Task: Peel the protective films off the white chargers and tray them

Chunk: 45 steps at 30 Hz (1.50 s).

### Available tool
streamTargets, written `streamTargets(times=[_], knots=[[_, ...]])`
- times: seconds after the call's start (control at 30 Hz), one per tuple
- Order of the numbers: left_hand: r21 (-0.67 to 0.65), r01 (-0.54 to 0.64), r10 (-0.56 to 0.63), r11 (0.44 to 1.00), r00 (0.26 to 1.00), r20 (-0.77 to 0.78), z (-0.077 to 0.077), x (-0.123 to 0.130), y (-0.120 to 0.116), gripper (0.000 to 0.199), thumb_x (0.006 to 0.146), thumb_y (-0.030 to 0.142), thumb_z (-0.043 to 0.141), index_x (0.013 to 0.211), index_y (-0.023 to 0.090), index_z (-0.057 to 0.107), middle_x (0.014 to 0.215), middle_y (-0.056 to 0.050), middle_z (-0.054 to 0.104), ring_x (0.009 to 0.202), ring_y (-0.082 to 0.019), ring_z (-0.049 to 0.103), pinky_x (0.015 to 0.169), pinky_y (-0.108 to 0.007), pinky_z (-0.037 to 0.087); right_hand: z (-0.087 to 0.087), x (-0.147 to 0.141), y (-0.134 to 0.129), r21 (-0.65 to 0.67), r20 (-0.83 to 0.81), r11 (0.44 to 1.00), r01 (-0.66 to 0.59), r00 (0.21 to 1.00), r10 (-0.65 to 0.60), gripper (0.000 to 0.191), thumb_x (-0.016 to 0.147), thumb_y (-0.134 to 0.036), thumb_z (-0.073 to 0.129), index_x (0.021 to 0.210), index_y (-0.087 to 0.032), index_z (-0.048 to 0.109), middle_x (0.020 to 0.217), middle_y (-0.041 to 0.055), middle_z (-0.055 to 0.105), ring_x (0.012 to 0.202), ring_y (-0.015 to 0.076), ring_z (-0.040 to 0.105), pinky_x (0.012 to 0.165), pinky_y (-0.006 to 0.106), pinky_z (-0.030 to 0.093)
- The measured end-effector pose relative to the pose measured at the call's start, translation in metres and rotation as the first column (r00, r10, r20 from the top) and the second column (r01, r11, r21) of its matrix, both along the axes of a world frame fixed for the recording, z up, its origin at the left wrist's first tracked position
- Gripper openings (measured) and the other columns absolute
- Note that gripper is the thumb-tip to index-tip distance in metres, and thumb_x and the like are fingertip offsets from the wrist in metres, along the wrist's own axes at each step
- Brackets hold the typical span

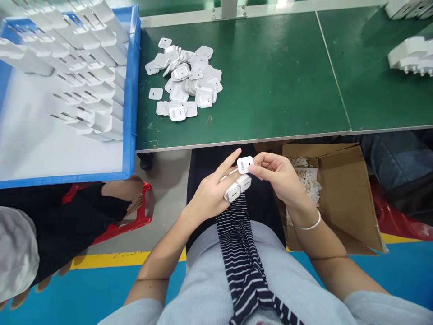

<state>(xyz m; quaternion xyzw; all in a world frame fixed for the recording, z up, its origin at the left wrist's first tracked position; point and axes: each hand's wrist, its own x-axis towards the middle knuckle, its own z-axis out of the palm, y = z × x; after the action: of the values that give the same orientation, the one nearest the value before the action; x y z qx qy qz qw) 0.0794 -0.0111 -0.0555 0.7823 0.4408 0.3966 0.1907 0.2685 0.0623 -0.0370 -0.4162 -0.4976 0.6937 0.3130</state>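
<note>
My left hand [210, 193] is closed around a pair of white charger housings [233, 193], held over my lap with their slotted end faces toward me. Its index finger stretches out past them. Between the thumb and fingers of my right hand [280, 175] is a small white cover plate [242, 165] with a dark slot and faint printing. This plate is just above the housings; whether it touches them I cannot tell. On the green table [270, 81] lies a loose heap of similar white cover plates [179, 72].
A blue-rimmed tray [133, 90] with rows of white plug chargers [104, 81] stands on the left. More white chargers [411, 54] lie at the far right. A cardboard box [345, 194] with small parts is beside my right arm. Another person's leg [120, 189] shows at left, by a red stool [144, 212].
</note>
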Motion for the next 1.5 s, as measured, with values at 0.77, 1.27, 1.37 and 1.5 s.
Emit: streamTargets(times=[0.77,1.27,1.37,1.5], knots=[[-0.194,0.063,-0.050,0.979,0.996,0.070,0.011,-0.006,-0.002,0.042,0.087,0.004,0.059,0.126,0.019,0.064,0.130,-0.010,0.070,0.121,-0.021,0.069,0.104,-0.034,0.059,0.034,0.023,-0.006,0.502,0.402,0.836,-0.222,0.916,0.002,0.022,0.091,-0.024,0.070,0.069,-0.020,0.067,0.058,-0.0029,0.055,0.052,0.0102,0.043,0.051,0.028,0.031],[-0.090,-0.161,0.172,0.983,0.976,0.130,0.001,0.005,0.001,0.041,0.085,0.013,0.072,0.126,0.015,0.066,0.129,-0.013,0.072,0.119,-0.022,0.071,0.104,-0.034,0.060,0.002,-0.011,-0.062,-0.009,-0.138,0.996,0.093,0.986,-0.093,0.021,0.090,-0.028,0.073,0.071,-0.020,0.071,0.058,-0.0023,0.059,0.053,0.0110,0.047,0.054,0.027,0.038],[-0.089,-0.184,0.194,0.979,0.973,0.122,0.003,0.006,0.001,0.041,0.085,0.011,0.073,0.125,0.013,0.066,0.128,-0.013,0.073,0.119,-0.022,0.071,0.103,-0.032,0.060,0.001,-0.013,-0.063,0.016,-0.141,0.992,0.124,0.983,-0.121,0.021,0.089,-0.026,0.075,0.069,-0.020,0.071,0.057,-0.0029,0.055,0.055,0.0111,0.047,0.054,0.026,0.038],[-0.111,-0.213,0.224,0.971,0.969,0.103,0.004,0.006,0.000,0.040,0.086,0.014,0.072,0.126,0.014,0.066,0.129,-0.013,0.072,0.119,-0.022,0.071,0.103,-0.034,0.060,-0.001,-0.017,-0.064,0.050,-0.139,0.986,0.160,0.979,-0.152,0.019,0.088,-0.023,0.075,0.069,-0.021,0.072,0.058,-0.0036,0.055,0.056,0.0101,0.047,0.054,0.025,0.037]])
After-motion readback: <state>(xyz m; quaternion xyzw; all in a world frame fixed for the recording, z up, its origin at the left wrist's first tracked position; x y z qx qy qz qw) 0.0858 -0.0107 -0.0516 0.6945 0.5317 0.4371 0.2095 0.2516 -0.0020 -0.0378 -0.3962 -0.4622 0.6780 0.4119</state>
